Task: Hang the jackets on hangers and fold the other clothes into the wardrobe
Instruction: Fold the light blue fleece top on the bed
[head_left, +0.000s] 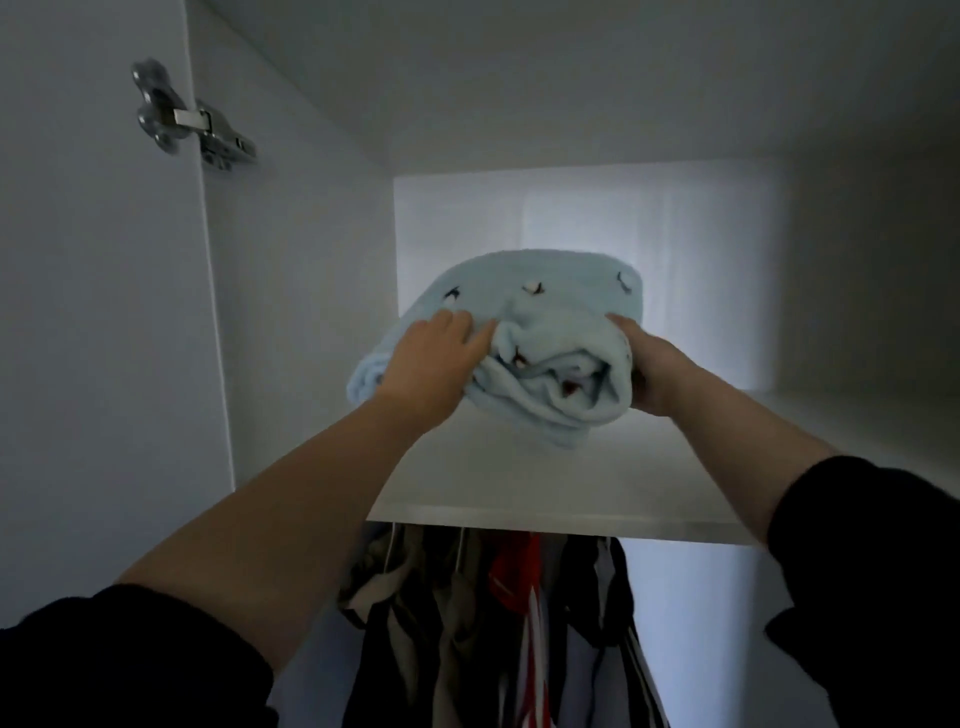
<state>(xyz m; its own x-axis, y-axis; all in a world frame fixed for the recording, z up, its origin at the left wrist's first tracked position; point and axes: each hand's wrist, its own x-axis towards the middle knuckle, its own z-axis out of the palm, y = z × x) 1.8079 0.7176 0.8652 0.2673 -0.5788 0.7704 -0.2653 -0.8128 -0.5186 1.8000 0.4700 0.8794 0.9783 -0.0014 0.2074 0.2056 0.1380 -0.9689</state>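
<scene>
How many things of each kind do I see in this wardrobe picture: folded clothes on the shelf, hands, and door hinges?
Folded light blue garment on the shelf: 1
Hands, left hand and right hand, both on the garment: 2
Metal door hinge: 1
Total: 4
Hanging clothes below overlap too much to count.

white shelf (545, 483); folded blue garment (530, 312)

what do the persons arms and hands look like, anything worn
Both hands, left hand and right hand, are bare: no gloves, rings or watch visible. Both forearms are uncovered, with dark, seemingly black sleeves pushed up toward the elbows. No markings show on them.
</scene>
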